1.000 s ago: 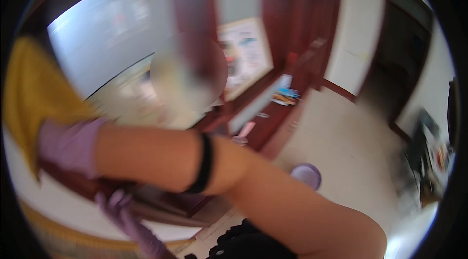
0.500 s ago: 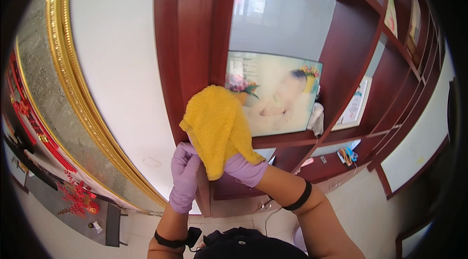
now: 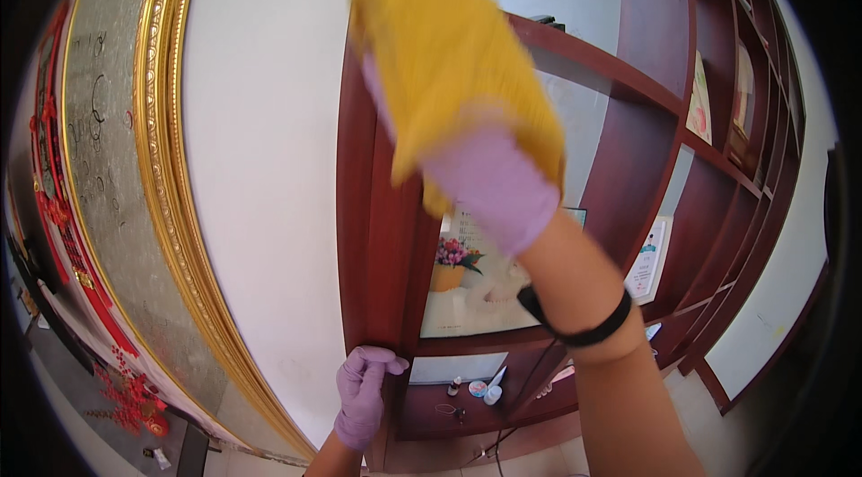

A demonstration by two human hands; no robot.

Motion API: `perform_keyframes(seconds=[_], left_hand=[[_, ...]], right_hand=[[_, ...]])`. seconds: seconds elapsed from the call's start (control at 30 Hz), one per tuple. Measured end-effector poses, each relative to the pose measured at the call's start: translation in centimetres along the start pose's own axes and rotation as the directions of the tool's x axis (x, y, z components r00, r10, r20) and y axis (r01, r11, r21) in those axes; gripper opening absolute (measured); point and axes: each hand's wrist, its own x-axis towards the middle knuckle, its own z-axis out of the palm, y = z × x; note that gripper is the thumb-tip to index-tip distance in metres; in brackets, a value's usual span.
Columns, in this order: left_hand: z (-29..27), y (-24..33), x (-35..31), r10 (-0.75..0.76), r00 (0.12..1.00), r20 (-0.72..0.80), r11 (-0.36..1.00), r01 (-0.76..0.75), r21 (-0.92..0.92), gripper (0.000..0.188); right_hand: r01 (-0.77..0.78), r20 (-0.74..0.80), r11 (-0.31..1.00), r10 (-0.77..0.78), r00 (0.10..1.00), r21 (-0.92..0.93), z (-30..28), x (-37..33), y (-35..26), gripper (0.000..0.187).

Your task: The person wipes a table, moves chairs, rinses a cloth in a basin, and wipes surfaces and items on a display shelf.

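Observation:
My right hand (image 3: 494, 176), in a purple glove, is raised high and holds a yellow cloth (image 3: 458, 46). Blurred by motion, the cloth wraps over the fingers and lies against the upper part of a dark red wooden cabinet post (image 3: 382, 235). Lower down, my left hand (image 3: 361, 396), gloved the same way, has its fingers curled at that post; whatever may be in them is hidden. Behind my right forearm stands a picture panel (image 3: 449, 306) with a flower pot on it, partly covered by the arm.
Cabinet shelves (image 3: 628, 73) extend to the right, holding a framed certificate (image 3: 648, 257). Small bottles (image 3: 492, 394) stand on a low shelf. To the left are a white wall (image 3: 269, 163), an ornate gold frame (image 3: 166, 118) and red decorations (image 3: 135, 396).
My right hand has swept the yellow cloth upward along the post. My left hand has come away from the cloth and is lower in view, beside the post. The view has shifted.

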Motion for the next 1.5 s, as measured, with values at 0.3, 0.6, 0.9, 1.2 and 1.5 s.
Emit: perform_keyframes(seconds=[0.3, 0.6, 0.9, 1.2, 1.5], left_hand=[[-0.9, -0.2, -3.4, 0.191, 0.932, -0.308, 0.955, -0.249, -0.162, 0.013], [0.1, 1.1, -6.1, 0.394, 0.886, -0.244, 0.918, -0.370, 0.140, 0.016], [3.5, 2.9, -7.4, 0.267, 0.962, -0.052, 0.848, -0.209, 0.487, 0.017], [10.3, -0.3, -2.5, 0.163, 0.978, 0.127, 0.880, -0.202, 0.430, 0.059], [12.7, 0.3, 1.0, 0.102, 0.993, 0.050, 0.682, -0.107, 0.724, 0.075]], right_hand=[[-0.424, 0.570, 0.630, -0.037, 0.821, 0.651, -7.8, -18.4, -14.0, 0.051], [-0.247, 0.397, 0.891, 0.083, 0.914, 0.382, -0.5, -22.5, -11.9, 0.054], [-0.765, 0.842, 0.501, -0.530, 0.099, 0.405, -15.7, -30.3, -18.5, 0.054], [-0.800, 0.861, 0.582, 0.326, 0.391, 0.143, -24.0, -30.8, -3.1, 0.079], [-0.923, 0.821, 0.369, 0.489, 0.295, 0.112, -25.1, -33.3, 1.0, 0.109]])
